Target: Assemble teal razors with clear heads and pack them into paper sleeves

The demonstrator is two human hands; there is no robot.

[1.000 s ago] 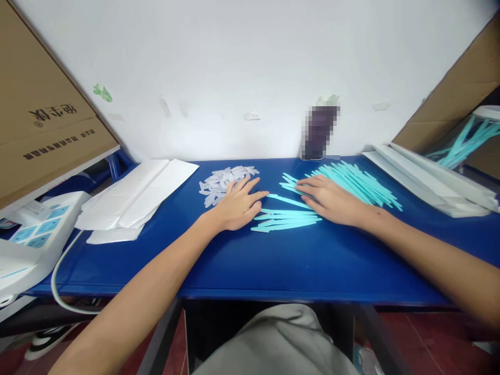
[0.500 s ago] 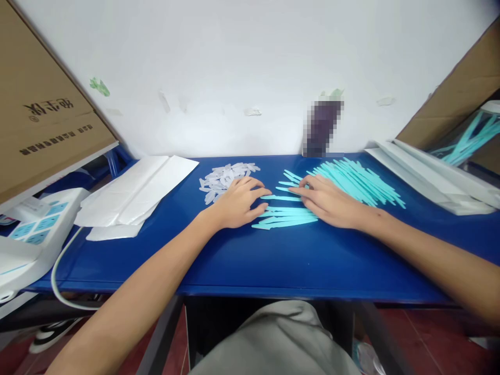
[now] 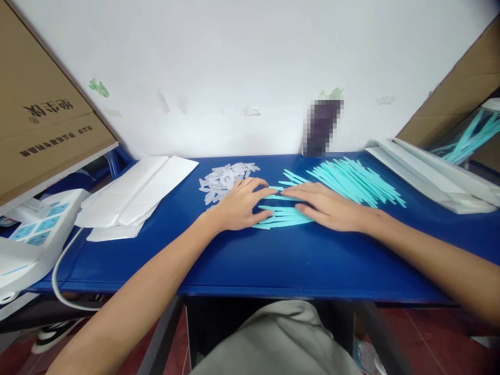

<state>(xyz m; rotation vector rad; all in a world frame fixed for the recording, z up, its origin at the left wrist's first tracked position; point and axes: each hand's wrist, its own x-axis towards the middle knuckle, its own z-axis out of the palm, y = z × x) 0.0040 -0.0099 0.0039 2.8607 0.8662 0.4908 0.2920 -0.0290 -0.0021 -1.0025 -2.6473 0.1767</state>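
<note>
On the blue table, several thin turquoise sticks (image 3: 287, 216) lie side by side between my hands. My left hand (image 3: 246, 203) rests at their left ends, thumb and fingers apart, fingertips touching the sticks. From the right, my right hand (image 3: 326, 204) reaches over the other ends with its fingers stretched and thumb apart. A few more sticks (image 3: 292, 177) lie just beyond the fingertips. Behind my right hand spreads a larger pile of turquoise sticks (image 3: 361, 182). A heap of small translucent whitish pieces (image 3: 222, 179) sits behind my left hand, partly covered by it.
White sheets or bags (image 3: 133, 195) lie on the left, near a white power strip (image 3: 47, 224) with a cable. White flat packaging (image 3: 433, 179) stands at the right. Cardboard boxes (image 3: 50, 104) flank both sides, and a pale wall is behind.
My right hand has shifted slightly left and its fingers have straightened from a bent, pinching pose. My left fingertips have moved slightly right over the sticks.
</note>
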